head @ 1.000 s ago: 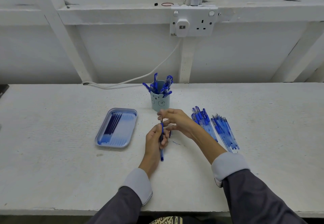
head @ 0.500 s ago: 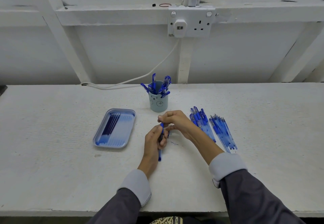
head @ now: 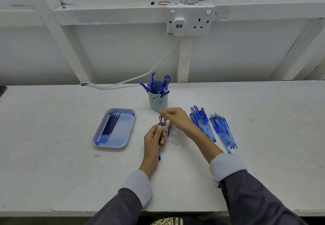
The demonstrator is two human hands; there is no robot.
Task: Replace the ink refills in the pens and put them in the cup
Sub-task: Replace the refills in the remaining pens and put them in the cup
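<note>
Worktop point(head: 52, 172): cup point(head: 158, 102) stood just beyond both hands. Left hand point(head: 153, 139) gripped pen point(head: 159, 154), long axis pointing away toward cup. Right hand point(head: 175, 117), nearer cup, curled at pen's far tip; hold blurred, cannot tell.

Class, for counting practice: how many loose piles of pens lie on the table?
2. The left pile lies beside the right hand; the right pile lies just right of it. Pens in the cup aren't counted.

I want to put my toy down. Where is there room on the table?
The table is bare left of the tray, right of the pen piles, and between the sleeves. Crowded middle: cup, left hand, right hand.
</note>
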